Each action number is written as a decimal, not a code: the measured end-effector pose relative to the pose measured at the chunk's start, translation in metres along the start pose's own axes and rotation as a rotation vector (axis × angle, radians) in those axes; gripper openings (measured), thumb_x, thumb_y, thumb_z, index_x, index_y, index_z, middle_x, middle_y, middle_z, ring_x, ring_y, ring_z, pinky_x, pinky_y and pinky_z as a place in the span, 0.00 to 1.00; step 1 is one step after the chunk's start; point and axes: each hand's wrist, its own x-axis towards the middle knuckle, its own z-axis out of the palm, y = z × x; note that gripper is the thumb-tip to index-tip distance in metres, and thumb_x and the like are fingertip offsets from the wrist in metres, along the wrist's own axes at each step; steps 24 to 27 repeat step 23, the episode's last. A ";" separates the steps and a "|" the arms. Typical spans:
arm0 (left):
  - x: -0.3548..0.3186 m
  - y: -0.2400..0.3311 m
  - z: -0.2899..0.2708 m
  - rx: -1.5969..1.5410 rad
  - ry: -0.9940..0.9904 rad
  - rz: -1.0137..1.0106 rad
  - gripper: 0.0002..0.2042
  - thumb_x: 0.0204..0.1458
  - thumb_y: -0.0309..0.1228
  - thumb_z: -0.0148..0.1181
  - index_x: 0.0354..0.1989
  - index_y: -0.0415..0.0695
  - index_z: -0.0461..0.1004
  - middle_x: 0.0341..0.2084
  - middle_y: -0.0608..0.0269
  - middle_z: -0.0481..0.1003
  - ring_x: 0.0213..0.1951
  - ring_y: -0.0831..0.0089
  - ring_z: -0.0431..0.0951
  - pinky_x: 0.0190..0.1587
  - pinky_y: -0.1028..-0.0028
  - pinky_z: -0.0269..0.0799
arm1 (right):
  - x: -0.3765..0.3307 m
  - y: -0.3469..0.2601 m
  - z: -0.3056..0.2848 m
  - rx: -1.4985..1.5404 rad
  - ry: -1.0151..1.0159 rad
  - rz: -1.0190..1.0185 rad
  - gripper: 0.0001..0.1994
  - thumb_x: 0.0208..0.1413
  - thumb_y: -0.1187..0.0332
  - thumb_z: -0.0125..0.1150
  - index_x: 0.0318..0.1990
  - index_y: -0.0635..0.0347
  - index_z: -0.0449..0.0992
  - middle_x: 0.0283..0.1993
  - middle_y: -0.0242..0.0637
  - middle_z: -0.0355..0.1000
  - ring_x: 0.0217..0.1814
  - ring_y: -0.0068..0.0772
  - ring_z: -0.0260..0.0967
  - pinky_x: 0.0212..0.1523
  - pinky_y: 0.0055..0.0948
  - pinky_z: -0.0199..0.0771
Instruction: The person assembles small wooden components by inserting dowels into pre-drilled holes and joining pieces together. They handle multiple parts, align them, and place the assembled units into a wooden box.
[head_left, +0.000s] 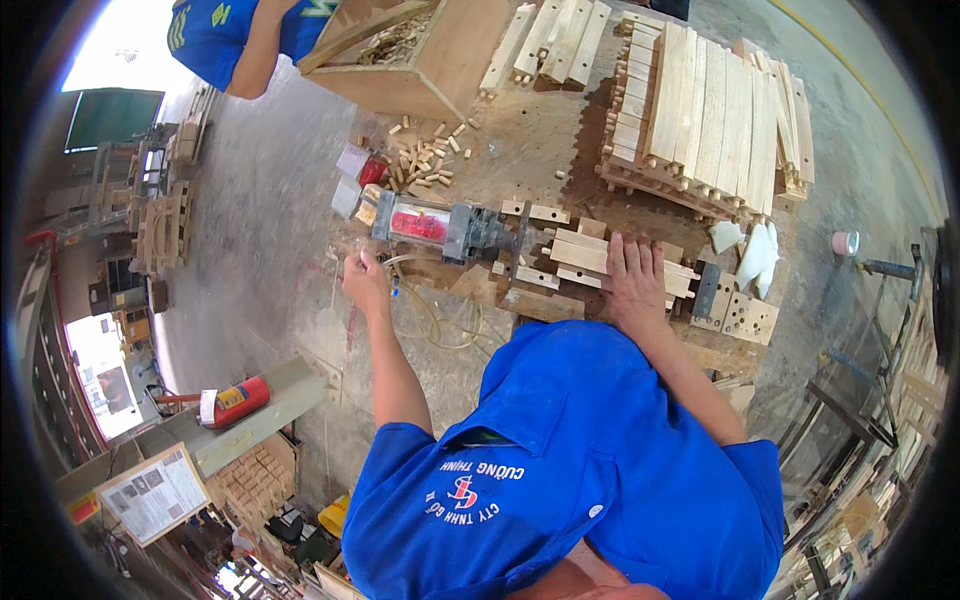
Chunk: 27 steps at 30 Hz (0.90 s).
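My right hand point(638, 285) lies with fingers stretched flat on the pale wooden slats point(582, 253), which sit in a jig on the workbench. Left of the slats a pneumatic cylinder point(418, 222) with a clear barrel and dark end blocks lies in line with them. At the bench's left side my left hand point(367, 283) is closed in a pinch near a hose point(437, 318); what the fingers hold, if anything, is too small to make out. Drilled wooden blocks point(748, 317) and a dark block point(705, 289) stand at the slats' right end.
Loose dowels point(430, 160) lie beyond the cylinder, near a wooden box point(400, 88). A large stack of slats point(712, 110) fills the far right. White pieces point(757, 258) rest at the bench's right edge. A co-worker's arm point(257, 50) shows at the far left.
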 end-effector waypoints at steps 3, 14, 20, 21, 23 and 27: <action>-0.006 0.003 0.004 -0.114 0.041 -0.075 0.15 0.64 0.39 0.60 0.38 0.36 0.81 0.29 0.48 0.83 0.33 0.53 0.84 0.40 0.56 0.76 | -0.003 0.003 0.008 -0.030 0.019 0.025 0.44 0.53 0.63 0.68 0.76 0.66 0.55 0.73 0.51 0.61 0.77 0.59 0.56 0.80 0.59 0.48; -0.004 -0.003 0.004 -0.099 0.002 0.001 0.16 0.66 0.38 0.59 0.40 0.33 0.80 0.31 0.51 0.83 0.32 0.57 0.81 0.40 0.59 0.76 | -0.003 0.008 -0.013 0.053 0.004 0.072 0.36 0.57 0.63 0.62 0.73 0.66 0.61 0.65 0.50 0.66 0.73 0.59 0.60 0.77 0.58 0.53; -0.007 0.012 0.007 -0.106 -0.037 -0.135 0.17 0.67 0.40 0.58 0.44 0.36 0.82 0.33 0.52 0.84 0.35 0.58 0.83 0.41 0.58 0.76 | -0.005 0.010 -0.009 -0.007 0.025 0.068 0.33 0.60 0.64 0.57 0.73 0.65 0.62 0.64 0.49 0.67 0.72 0.58 0.61 0.77 0.57 0.55; -0.005 0.014 0.009 -0.014 -0.012 -0.088 0.17 0.67 0.41 0.57 0.44 0.37 0.82 0.34 0.52 0.85 0.36 0.58 0.84 0.42 0.57 0.76 | -0.004 0.010 -0.008 -0.007 0.015 0.074 0.33 0.59 0.65 0.58 0.73 0.65 0.62 0.64 0.49 0.67 0.72 0.57 0.61 0.77 0.57 0.55; -0.003 0.019 0.014 0.077 0.006 -0.032 0.18 0.68 0.43 0.57 0.44 0.38 0.82 0.35 0.52 0.85 0.37 0.57 0.84 0.42 0.55 0.76 | -0.005 0.011 -0.006 -0.033 0.031 0.069 0.35 0.59 0.64 0.58 0.74 0.64 0.60 0.64 0.48 0.67 0.72 0.56 0.61 0.77 0.58 0.54; -0.003 0.019 0.014 0.077 0.006 -0.032 0.18 0.68 0.43 0.57 0.44 0.38 0.82 0.35 0.52 0.85 0.37 0.57 0.84 0.42 0.55 0.76 | -0.005 0.011 -0.006 -0.033 0.031 0.069 0.35 0.59 0.64 0.58 0.74 0.64 0.60 0.64 0.48 0.67 0.72 0.56 0.61 0.77 0.58 0.54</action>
